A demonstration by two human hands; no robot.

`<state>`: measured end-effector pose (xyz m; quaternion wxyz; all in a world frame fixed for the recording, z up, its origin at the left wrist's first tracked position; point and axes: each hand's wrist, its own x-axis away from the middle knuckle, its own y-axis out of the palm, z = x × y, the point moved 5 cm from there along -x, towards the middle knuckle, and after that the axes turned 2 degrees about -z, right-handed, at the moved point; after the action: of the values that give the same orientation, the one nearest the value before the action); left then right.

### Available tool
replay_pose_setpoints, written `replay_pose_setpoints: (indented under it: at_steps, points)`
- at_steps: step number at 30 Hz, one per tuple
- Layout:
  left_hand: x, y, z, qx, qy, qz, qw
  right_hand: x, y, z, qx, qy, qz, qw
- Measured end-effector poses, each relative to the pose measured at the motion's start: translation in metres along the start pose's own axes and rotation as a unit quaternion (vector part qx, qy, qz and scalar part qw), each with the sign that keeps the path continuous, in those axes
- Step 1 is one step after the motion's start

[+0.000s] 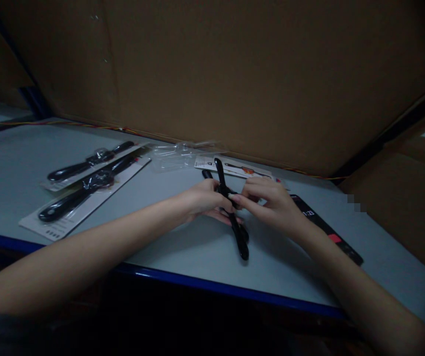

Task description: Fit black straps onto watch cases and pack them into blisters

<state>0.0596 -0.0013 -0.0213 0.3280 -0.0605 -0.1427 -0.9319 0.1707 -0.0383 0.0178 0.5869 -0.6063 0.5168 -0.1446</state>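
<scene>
Both my hands hold a black wristwatch-like strap piece (pixel 240 242) above the pale table, its long ends crossing near the middle. My left hand (pixel 205 198) grips it from the left, and my right hand (pixel 274 205) pinches its centre with the fingertips. Under my right wrist lies a long black card (pixel 327 230) with a red mark and printed digits. Just beyond my hands is a white card (pixel 233 167) with an orange picture. A clear plastic blister (pixel 183 155) lies to its left.
Two black straps sealed on white backing cards (pixel 82 198) lie at the table's left. The pale table (pixel 212 257) has a blue front edge. Brown cardboard (pixel 234 74) stands along the back and right, with a thin coloured wire along its base.
</scene>
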Motion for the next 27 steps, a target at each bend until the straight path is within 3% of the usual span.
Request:
replay_pose_setpoints:
  at_steps: [3, 5, 8, 12, 16, 19, 23, 27]
  points:
    - [0.0, -0.003, 0.001, -0.001, 0.007, 0.02, 1.0, 0.001, 0.0, -0.005, -0.082, 0.02, -0.021, 0.996]
    - [0.001, -0.003, 0.002, 0.002, 0.009, 0.023, 1.0, 0.002, -0.005, -0.003, -0.096, 0.043, 0.002, 0.994]
    - [0.002, -0.002, 0.003, -0.001, 0.007, 0.024, 1.0, 0.001, -0.01, 0.003, -0.024, 0.061, 0.04, 0.997]
    - [0.002, 0.0, 0.002, -0.027, 0.001, 0.041, 0.999, -0.002, 0.001, -0.001, 0.066, 0.046, 0.036, 0.996]
    - [0.003, 0.001, 0.003, -0.034, 0.016, 0.032, 0.999, -0.002, 0.01, -0.006, -0.086, 0.089, 0.01, 0.992]
    - [0.005, 0.0, 0.005, -0.027, 0.018, 0.033, 0.999, 0.001, 0.003, -0.002, -0.14, 0.116, 0.028, 0.983]
    - [0.007, -0.001, 0.008, -0.019, 0.015, 0.05, 0.998, 0.002, -0.006, 0.004, -0.062, 0.067, 0.029, 0.995]
    - [0.005, 0.0, 0.005, -0.019, 0.014, 0.046, 0.999, -0.001, -0.002, 0.0, 0.053, 0.029, 0.032, 0.998]
